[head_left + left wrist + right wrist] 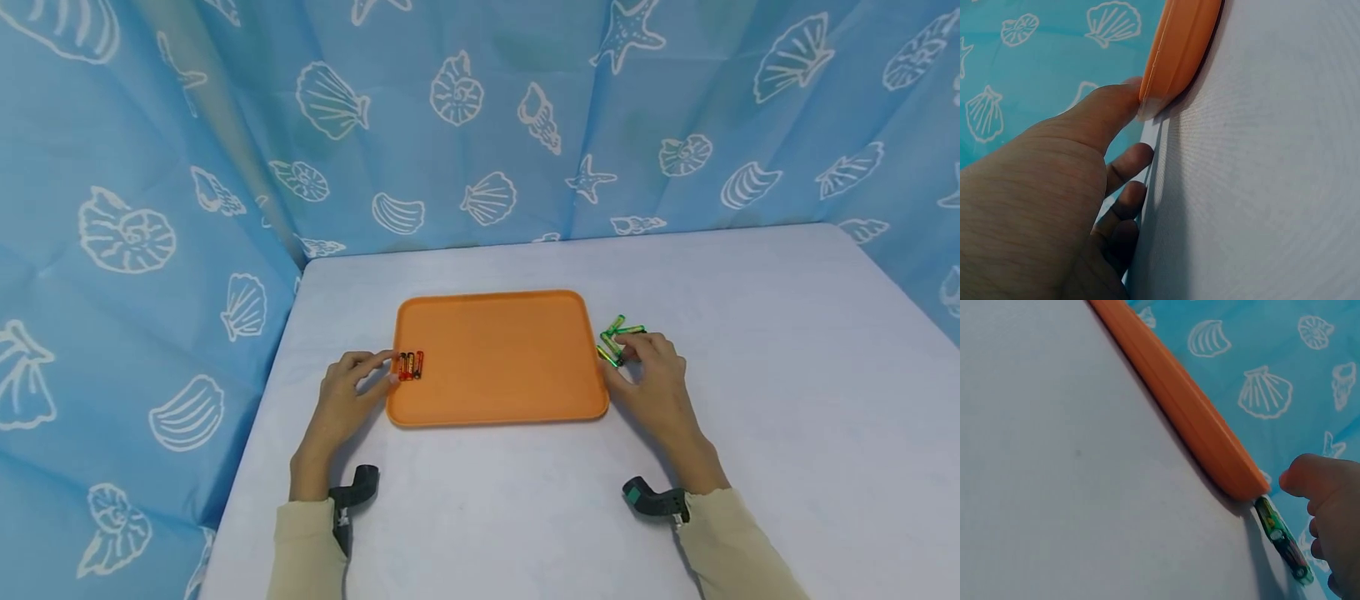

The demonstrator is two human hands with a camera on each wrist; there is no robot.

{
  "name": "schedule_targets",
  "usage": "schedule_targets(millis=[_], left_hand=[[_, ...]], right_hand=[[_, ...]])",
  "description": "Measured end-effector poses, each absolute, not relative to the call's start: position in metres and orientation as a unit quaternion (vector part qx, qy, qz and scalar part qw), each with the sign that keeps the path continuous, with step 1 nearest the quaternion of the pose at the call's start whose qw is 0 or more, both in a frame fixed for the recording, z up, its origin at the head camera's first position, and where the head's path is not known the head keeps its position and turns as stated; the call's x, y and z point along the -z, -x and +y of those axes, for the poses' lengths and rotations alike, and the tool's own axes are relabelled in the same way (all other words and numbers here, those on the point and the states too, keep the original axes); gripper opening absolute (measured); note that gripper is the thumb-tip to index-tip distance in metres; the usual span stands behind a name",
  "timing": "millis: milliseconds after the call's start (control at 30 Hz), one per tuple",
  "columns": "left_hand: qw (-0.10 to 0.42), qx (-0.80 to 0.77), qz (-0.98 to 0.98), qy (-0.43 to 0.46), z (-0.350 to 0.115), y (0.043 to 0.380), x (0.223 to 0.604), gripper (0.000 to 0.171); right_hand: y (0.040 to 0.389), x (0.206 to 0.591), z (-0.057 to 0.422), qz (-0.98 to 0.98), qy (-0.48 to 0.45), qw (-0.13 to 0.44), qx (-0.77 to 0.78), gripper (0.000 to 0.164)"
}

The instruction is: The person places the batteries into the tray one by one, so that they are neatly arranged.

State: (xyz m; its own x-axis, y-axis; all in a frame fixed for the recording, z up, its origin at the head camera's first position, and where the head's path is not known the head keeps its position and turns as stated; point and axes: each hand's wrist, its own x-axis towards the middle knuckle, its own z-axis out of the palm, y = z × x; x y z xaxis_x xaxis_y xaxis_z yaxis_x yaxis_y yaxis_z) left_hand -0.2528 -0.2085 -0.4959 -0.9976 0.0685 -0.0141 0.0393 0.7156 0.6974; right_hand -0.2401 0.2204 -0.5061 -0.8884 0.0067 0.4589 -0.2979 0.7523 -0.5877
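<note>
Three red batteries [410, 366] lie side by side on the orange tray [502, 358], close to its left rim. My left hand [350, 398] is at that rim, index finger and thumb spread apart with their tips near the batteries' two ends. In the left wrist view the thumb [1107, 109] reaches over the rim and the other fingers are loosely bent. Several green batteries [612, 343] lie in a loose pile on the table just right of the tray. Around their near side my right hand [660, 392] is spread, thumb beside the tray's right rim; one green battery [1282, 540] shows below it.
A white cloth [495, 508] covers the table under the tray. Blue curtains [420, 125] with white shell prints hang behind and on the left. Black camera mounts [656, 500] sit on both wrists, at the cuffs of the beige sleeves.
</note>
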Motion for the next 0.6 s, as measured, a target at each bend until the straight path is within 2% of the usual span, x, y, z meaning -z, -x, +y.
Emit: schedule_targets(millis=[600], left_hand=[[0.031,-0.379,0.925,-0.027,-0.208,0.253,0.497,0.047]], right_hand=[[0.237,0.506,0.234,-0.935,0.010,0.167,-0.313,0.055]])
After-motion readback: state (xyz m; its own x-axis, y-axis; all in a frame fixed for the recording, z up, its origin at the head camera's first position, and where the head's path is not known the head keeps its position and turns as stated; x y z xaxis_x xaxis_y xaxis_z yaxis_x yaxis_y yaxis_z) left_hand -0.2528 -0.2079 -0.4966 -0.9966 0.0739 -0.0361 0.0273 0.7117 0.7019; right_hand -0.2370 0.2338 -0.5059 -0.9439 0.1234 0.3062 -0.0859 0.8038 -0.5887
